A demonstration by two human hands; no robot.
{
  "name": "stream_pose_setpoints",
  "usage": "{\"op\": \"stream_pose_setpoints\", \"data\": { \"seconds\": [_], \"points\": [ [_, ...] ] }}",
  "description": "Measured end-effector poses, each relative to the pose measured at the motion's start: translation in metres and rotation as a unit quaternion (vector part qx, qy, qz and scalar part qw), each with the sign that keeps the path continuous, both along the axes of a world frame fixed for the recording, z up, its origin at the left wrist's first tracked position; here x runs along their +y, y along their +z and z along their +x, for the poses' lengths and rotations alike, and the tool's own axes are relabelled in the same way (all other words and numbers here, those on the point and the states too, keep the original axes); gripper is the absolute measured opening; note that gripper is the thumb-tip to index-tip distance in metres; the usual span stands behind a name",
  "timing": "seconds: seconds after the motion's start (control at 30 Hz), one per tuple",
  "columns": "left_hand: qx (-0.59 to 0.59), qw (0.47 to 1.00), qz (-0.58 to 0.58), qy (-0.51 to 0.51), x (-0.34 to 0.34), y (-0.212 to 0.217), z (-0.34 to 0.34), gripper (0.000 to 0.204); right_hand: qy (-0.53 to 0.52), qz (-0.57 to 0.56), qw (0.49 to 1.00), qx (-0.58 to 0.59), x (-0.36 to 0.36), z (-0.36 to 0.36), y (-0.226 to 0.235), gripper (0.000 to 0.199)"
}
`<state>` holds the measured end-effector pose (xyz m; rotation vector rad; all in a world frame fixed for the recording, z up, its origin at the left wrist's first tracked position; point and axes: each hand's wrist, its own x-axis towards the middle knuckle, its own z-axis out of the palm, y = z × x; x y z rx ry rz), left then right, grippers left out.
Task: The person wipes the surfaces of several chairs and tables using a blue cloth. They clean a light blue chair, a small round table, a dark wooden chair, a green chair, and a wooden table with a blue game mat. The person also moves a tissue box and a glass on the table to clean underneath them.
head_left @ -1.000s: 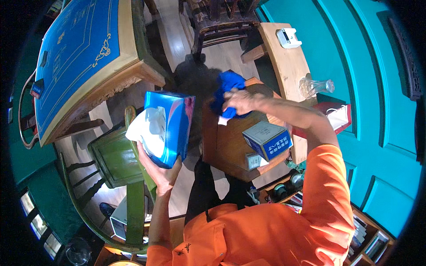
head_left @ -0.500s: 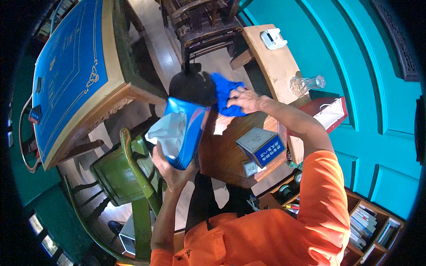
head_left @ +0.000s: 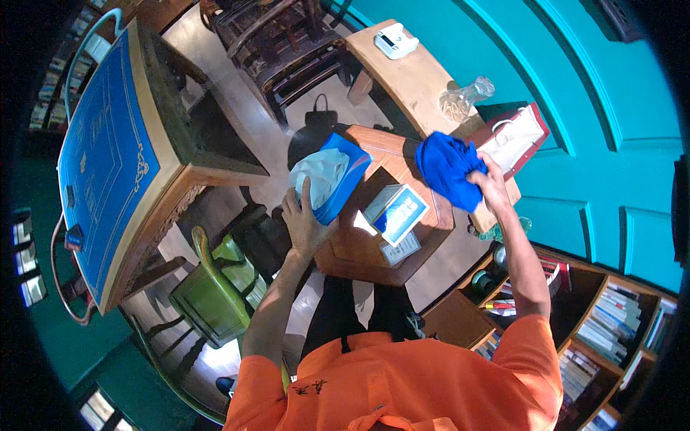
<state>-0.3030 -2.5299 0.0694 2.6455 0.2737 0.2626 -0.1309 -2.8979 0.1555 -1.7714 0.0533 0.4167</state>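
My left hand [head_left: 305, 224] is closed around the near end of a blue tissue box [head_left: 347, 176], its white tissue [head_left: 320, 172] sticking out of the top. The box is tilted over the far left part of a small wooden table [head_left: 345, 248]. A bunched blue cloth [head_left: 447, 171] hangs from my right hand [head_left: 491, 185], whose fingers are closed on its right side, above the table's right edge. Between the hands, a white and blue carton [head_left: 399, 214] stands on the tabletop, with a small pale card [head_left: 401, 249] beside its near side.
Along the teal wall, a wooden bench [head_left: 413, 68] carries a white device [head_left: 395, 41], a glass carafe [head_left: 466, 99] and a red and white bag [head_left: 516, 140]. A green chair [head_left: 215, 294] and a blue-topped table [head_left: 108, 165] stand left. Bookshelves [head_left: 600, 323] are near right.
My right hand has lifted the blue cloth off the table's far side and carried it right. The tissue box, still in my left hand, has tipped more. The whole view has shifted.
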Motion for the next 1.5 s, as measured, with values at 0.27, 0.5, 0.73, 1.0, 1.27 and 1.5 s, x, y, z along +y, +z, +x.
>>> {"op": "stream_pose_setpoints", "data": {
  "seconds": [0.27,0.5,0.73,1.0,1.27,1.5],
  "points": [
    [0.021,0.999,-0.013,-0.037,-0.023,0.005,0.006,0.118,-0.189,0.062,0.966,0.168,-0.095,-0.196,-0.017,0.044],
    [-0.059,0.997,-0.039,0.012,-0.007,0.043,-0.028,0.074,-0.300,0.000,0.926,0.228,-0.171,-0.259,-0.042,0.035],
    [-0.222,0.974,-0.047,0.023,-0.063,0.146,-0.022,0.043,-0.258,-0.087,0.961,0.054,-0.275,-0.141,-0.096,0.040],
    [-0.171,0.968,-0.127,-0.135,-0.272,0.145,0.004,0.042,0.121,-0.492,0.861,0.045,-0.270,-0.034,-0.216,0.082],
    [0.030,0.976,-0.047,-0.212,-0.404,0.089,0.117,0.050,0.114,-0.417,0.877,-0.208,-0.279,0.027,-0.270,0.059],
    [0.060,0.968,-0.014,-0.242,-0.423,0.053,0.154,0.053,-0.031,-0.546,0.825,-0.141,-0.334,0.076,-0.292,0.058]
  ]
}}
